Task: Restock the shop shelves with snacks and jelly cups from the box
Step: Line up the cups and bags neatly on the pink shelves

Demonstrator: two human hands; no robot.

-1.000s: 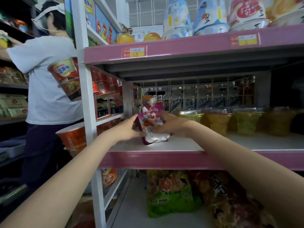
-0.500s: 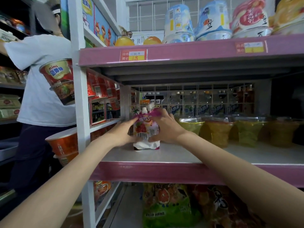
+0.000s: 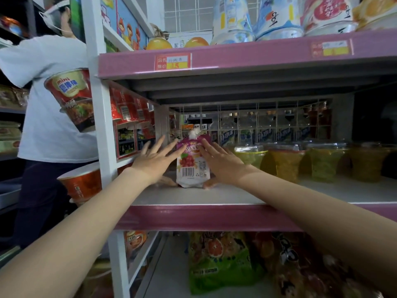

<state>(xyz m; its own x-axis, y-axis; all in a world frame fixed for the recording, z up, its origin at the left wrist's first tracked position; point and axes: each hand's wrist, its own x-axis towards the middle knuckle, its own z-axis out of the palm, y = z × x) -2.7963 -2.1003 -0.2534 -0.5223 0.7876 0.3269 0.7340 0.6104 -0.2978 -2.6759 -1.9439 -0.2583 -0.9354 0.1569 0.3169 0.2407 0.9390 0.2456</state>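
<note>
**Both hands beside the jelly pouch on the pink shelf**

The left hand (image 3: pixel 153 161) was spread wide, with straight fingers fanned apart. It sat just left of the jelly pouch (image 3: pixel 192 163), and its longest fingertips reached the pouch's top corner. The right hand (image 3: pixel 221 163) was flat and wide too, pressed along the right side of the pouch, with its fingertips on the purple top. Neither hand was curled around anything.

The pouch stood upright on the pink shelf (image 3: pixel 214 218), near the shelf's left end. It was a soft, shiny bag with a white spout on top, a purple band, red berries in the picture and a black barcode low down.

Right of the pouch, on the same shelf, stood a row of clear plastic jelly cups (image 3: pixel 287 163). They held yellow and green jelly and had see-through lids.

On the shelf above the pouch sat tall blue and white tubs (image 3: pixel 232 18) and a red and yellow price tag (image 3: pixel 173 61). Below the pouch's shelf lay crinkly snack bags (image 3: pixel 219 259), one green with an orange fruit on it.

Far left of the pouch, round red noodle cups (image 3: pixel 71 87) were stacked, and a person in a white shirt (image 3: pixel 49 104) stood there.
</note>
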